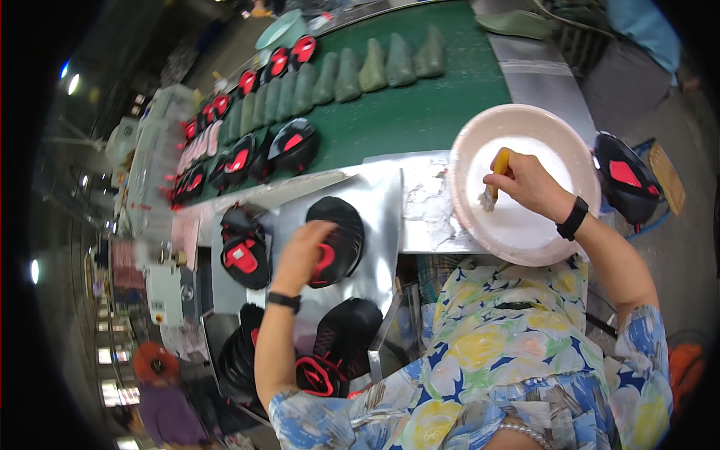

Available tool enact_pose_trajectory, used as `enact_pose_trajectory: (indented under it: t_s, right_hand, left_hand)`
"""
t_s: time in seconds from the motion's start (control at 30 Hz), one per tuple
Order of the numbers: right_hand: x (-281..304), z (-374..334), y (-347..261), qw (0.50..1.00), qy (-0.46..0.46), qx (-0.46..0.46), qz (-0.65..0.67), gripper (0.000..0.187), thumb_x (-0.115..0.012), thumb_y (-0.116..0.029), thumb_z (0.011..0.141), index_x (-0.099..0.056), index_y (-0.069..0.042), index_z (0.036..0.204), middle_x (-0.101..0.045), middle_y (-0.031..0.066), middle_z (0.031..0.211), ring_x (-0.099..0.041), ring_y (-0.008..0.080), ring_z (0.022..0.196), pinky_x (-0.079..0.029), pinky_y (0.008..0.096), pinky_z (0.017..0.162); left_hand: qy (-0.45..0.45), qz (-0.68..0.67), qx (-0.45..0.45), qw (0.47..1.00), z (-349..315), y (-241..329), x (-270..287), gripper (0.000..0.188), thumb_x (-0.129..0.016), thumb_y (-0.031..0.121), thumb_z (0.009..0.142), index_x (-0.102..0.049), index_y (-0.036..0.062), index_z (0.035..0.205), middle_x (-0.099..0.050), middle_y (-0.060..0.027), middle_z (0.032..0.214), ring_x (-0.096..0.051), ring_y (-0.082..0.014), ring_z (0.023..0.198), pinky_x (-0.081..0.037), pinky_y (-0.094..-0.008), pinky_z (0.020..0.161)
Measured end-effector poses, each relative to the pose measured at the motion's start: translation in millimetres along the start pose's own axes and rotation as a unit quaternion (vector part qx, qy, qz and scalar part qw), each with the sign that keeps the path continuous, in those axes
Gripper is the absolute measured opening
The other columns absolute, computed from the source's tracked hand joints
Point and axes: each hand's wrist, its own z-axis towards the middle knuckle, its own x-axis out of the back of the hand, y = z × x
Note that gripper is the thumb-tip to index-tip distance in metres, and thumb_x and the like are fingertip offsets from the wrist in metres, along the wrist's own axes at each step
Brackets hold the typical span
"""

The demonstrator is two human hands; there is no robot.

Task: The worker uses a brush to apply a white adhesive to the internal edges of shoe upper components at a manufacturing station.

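Note:
My right hand (529, 184) is closed around the yellow handle of a brush (489, 196). The bristles dip into white liquid (529, 225) inside a pale pink basin (585, 150). On the left, my left hand (301, 253) is at the opening of a black shoe (345, 236) with a red lining, its fingers bent over the shoe's edge and slightly blurred. That shoe rests on a shiny metal tray (382, 202). Beside it, left of my hand, sits another black shoe (246, 259) with a red inside.
A green conveyor belt (480, 94) carries a row of greenish shoe lasts (349, 75) and several black-and-red shoes (294, 146). More black shoes (349, 330) lie below my left forearm. Right of the basin is another shoe (626, 176). A person in purple (172, 412) is at lower left.

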Motion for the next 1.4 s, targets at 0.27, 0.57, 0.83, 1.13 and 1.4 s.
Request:
enact_pose_trajectory:
  t_s: [0.27,0.57,0.83,1.13,1.4]
  right_hand:
    - [-12,18,34,0.993,0.106,0.04,0.02,0.032,-0.072,-0.028,0.089,-0.06,0.002,0.09,-0.066,0.0225,0.077,-0.065,0.0381,0.071,-0.051,0.0421,0.065]
    - [33,-31,44,0.989,-0.068,0.079,-0.105,0.022,-0.07,-0.018,0.087,-0.059,-0.001,0.095,-0.066,0.0197,0.087,-0.065,0.0396,0.086,-0.05,0.046,0.077]
    - [103,-23,-9,0.947,0.171,0.253,0.099,0.025,-0.067,-0.025,0.093,-0.06,-0.003,0.101,-0.068,0.0137,0.088,-0.066,0.0303,0.082,-0.051,0.0343,0.075]
    - [100,-31,1,0.943,0.304,0.116,0.073,0.034,-0.074,-0.029,0.088,-0.06,0.001,0.088,-0.066,0.0118,0.072,-0.066,0.0161,0.065,-0.049,0.029,0.059]
    - [61,-37,-9,0.927,0.305,-0.006,0.22,0.042,-0.071,-0.034,0.087,-0.061,0.006,0.083,-0.066,0.0152,0.069,-0.066,0.0241,0.06,-0.05,0.0349,0.058]
  left_hand:
    - [0.3,-0.311,0.115,0.894,-23,-100,60,0.052,-0.05,0.031,0.104,-0.04,0.0082,0.15,-0.05,-0.0133,0.145,-0.051,-0.0264,0.132,-0.042,-0.0407,0.112]
    - [0.079,-0.351,0.028,0.933,85,51,57,0.055,-0.062,0.02,0.1,-0.041,0.0041,0.149,-0.053,-0.0064,0.138,-0.054,-0.0152,0.12,-0.042,-0.0336,0.108]
    - [-0.148,-0.448,0.055,0.88,168,139,69,0.056,-0.073,0.022,0.091,-0.053,0.0052,0.141,-0.065,-0.003,0.116,-0.059,-0.0096,0.098,-0.051,-0.0278,0.088]
    - [0.136,-0.338,-0.17,0.916,159,159,24,0.05,-0.071,0.029,0.095,-0.054,0.0035,0.134,-0.066,-0.0055,0.116,-0.062,-0.0121,0.101,-0.053,-0.0283,0.088]
    - [0.272,-0.697,-0.072,0.66,173,170,-18,0.038,-0.055,0.018,0.102,-0.055,0.0016,0.136,-0.063,-0.0081,0.124,-0.063,-0.0167,0.107,-0.051,-0.0317,0.098]
